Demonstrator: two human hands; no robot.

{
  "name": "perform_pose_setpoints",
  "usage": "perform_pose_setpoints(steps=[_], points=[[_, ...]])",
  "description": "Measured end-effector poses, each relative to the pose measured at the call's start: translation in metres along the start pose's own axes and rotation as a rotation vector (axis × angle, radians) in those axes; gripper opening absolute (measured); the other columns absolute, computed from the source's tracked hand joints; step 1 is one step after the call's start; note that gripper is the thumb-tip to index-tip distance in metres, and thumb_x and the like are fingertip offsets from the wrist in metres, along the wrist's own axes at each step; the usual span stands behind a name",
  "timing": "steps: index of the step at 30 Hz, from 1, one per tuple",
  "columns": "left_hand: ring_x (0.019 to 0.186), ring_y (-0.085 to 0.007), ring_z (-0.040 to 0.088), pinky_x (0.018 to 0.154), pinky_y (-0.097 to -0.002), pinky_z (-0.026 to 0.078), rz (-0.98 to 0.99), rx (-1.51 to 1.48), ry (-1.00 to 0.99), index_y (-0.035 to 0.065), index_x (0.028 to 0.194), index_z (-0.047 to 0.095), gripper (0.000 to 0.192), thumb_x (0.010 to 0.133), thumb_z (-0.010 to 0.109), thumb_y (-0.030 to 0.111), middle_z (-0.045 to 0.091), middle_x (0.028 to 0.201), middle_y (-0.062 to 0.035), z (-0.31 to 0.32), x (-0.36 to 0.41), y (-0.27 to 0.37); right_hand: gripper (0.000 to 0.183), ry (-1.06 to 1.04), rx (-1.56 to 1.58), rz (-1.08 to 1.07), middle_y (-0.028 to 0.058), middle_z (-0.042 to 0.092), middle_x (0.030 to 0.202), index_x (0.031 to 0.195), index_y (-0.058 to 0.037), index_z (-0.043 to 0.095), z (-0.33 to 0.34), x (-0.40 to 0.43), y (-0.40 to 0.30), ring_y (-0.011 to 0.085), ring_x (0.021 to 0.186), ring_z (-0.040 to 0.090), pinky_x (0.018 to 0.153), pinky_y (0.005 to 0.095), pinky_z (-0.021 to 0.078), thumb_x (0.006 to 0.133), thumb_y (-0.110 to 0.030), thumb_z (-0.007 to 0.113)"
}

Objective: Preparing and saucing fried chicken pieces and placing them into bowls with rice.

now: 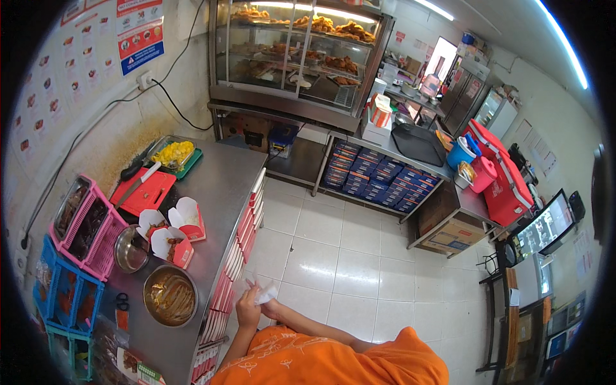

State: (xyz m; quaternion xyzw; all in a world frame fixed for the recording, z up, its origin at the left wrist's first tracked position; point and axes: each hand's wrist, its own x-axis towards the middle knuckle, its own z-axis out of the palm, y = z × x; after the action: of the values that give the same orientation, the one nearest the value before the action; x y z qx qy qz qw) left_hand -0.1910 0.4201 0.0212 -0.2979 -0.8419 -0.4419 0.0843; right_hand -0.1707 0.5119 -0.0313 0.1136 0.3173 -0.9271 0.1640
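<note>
My left hand (248,307) and my right hand (272,309) are close together beside the table edge, in front of my orange shirt. Between them is a thin, crumpled white piece (265,292), either tissue or a plastic glove; which one I cannot tell. On the steel table (211,192) to the left, a steel bowl (171,296) smeared with brown sauce lies nearest to my hands. Several open red-and-white takeaway boxes (180,252) with food inside stand behind it. A smaller steel bowl (131,249) is beside them.
A knife (137,185) lies on a red cutting board (156,190), near a glass dish of yellow food (173,153). Pink (103,250) and blue baskets (72,293) line the wall. Folded boxes (231,279) fill the table's side. A heated display case (293,57) stands ahead.
</note>
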Motion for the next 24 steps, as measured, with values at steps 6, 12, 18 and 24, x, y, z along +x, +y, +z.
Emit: perform_pose_setpoints(steps=[6,12,18,24], points=[[0.077,-0.0342,0.061,0.064,-0.0399,0.049,0.015,0.023,-0.047,-0.0022,0.103,0.058,0.039,0.065,0.054,-0.007,0.061,0.086,-0.0207,0.000,0.000,0.001,0.069,0.046,-0.029,-0.037,0.0054,0.016,0.143,0.140,-0.0243,0.002,0.000,0.006,-0.006,0.0233,0.130,0.020,0.104,0.0400,0.0211,0.086,-0.060,0.027],[0.075,-0.0350,0.061,0.063,-0.0403,0.049,0.036,-0.003,0.028,-0.0038,0.104,0.058,0.038,0.066,0.054,-0.006,0.060,0.083,-0.0227,-0.001,0.003,0.006,0.071,0.102,-0.037,-0.095,0.0040,0.013,0.144,0.140,-0.0246,0.003,0.002,0.008,-0.009,0.0233,0.131,0.019,0.104,0.0405,0.0203,0.085,-0.062,0.027],[0.074,-0.0352,0.061,0.063,-0.0398,0.048,0.058,-0.044,0.041,-0.0034,0.103,0.058,0.034,0.069,0.055,-0.005,0.060,0.081,-0.0233,0.000,0.008,0.015,0.073,0.161,-0.056,-0.151,0.0027,0.010,0.145,0.140,-0.0249,0.003,0.006,0.008,-0.008,0.0233,0.131,0.018,0.104,0.0409,0.0196,0.084,-0.064,0.027],[0.076,-0.0303,0.062,0.065,-0.0377,0.050,0.103,-0.044,-0.040,0.0029,0.094,0.061,0.028,0.066,0.056,-0.004,0.062,0.087,-0.0173,-0.001,0.009,0.020,0.074,0.184,-0.074,-0.234,0.0007,0.005,0.146,0.140,-0.0267,0.003,0.020,0.010,-0.016,0.0243,0.132,0.013,0.104,0.0439,0.0169,0.082,-0.066,0.028]])
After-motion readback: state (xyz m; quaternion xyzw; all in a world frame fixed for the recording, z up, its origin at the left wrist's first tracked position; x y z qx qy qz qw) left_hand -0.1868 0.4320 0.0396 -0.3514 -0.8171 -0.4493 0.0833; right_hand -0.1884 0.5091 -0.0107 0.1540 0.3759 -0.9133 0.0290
